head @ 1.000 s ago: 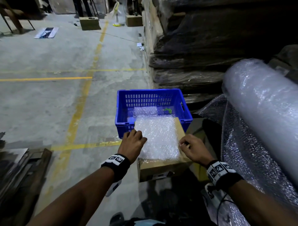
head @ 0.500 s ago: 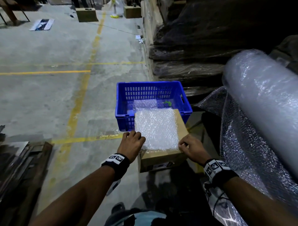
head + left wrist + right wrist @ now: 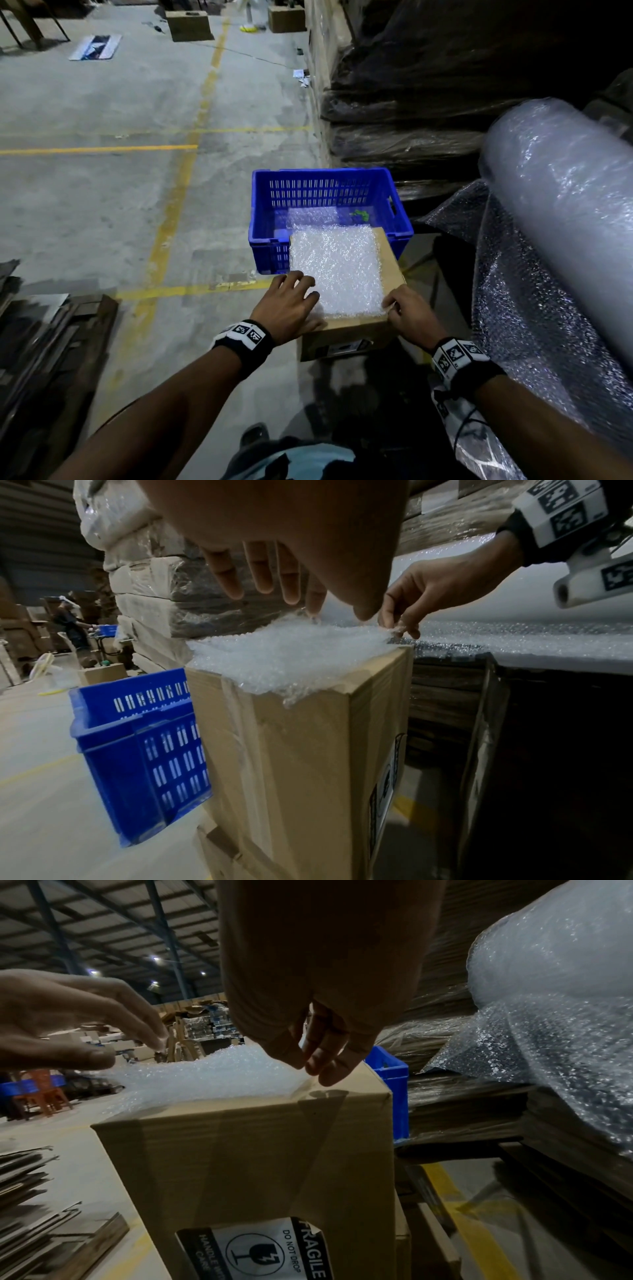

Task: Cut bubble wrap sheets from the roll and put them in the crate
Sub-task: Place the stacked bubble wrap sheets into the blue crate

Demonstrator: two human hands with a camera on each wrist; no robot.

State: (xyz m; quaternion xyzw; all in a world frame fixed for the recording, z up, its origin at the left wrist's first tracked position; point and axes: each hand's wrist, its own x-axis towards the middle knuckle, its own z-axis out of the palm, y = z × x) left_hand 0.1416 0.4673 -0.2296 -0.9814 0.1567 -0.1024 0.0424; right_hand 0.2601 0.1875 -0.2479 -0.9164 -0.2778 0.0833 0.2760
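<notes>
A cut bubble wrap sheet lies flat on top of a brown cardboard box. My left hand has spread, fairly straight fingers touching the sheet's near left edge. My right hand pinches the sheet's near right corner between thumb and fingers. Just behind the box, a blue crate stands on the floor with another sheet inside. The big bubble wrap roll lies at the right, with loose wrap hanging below it.
Dark wrapped pallet stacks rise behind the crate and roll. A pile of flattened boards lies at the left. Small green bits are in the crate. Concrete floor with yellow lines stretches left, and a person works far off.
My left hand's fingers have uncurled and spread onto the sheet's near left edge. The right hand has stayed at the near right corner. The sheet has not moved.
</notes>
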